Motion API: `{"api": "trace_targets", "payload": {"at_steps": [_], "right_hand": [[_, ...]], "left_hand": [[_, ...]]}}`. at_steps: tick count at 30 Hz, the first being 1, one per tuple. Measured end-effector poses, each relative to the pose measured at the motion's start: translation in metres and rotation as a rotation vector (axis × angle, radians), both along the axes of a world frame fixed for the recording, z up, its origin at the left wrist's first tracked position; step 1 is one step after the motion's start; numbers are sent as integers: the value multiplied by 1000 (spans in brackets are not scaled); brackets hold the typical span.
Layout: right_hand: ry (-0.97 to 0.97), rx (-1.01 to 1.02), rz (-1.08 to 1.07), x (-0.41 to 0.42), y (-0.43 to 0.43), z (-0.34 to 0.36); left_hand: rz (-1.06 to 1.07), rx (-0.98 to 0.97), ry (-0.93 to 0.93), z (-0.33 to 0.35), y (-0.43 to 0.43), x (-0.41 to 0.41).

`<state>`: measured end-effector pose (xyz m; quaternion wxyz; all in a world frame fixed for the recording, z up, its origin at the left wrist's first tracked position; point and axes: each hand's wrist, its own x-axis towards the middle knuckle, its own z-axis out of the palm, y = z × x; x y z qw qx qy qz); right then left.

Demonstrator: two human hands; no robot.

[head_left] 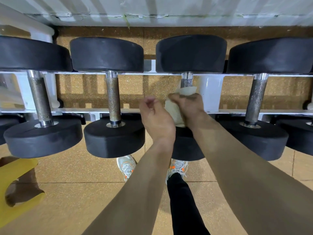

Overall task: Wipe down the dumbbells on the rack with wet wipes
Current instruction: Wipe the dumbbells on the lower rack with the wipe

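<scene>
Around the knurled handle, right hand grips a crumpled wipe.

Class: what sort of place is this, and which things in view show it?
Probably a gym's weights area: black dumbbells lie in a row on a white rack over speckled flooring, and the right hand grips a wipe.
</scene>
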<state>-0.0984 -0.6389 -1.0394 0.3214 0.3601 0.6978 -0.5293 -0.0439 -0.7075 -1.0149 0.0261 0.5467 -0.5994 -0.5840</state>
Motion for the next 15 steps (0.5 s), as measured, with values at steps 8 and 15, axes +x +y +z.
{"api": "trace_targets", "payload": {"at_steps": [8, 15], "right_hand": [[-30, -426, -108, -38, 17, 0], [-139, -439, 171, -8, 34, -7]], "left_hand": [[-34, 26, -21, -4, 4, 2], [-73, -2, -58, 0, 5, -1]]}}
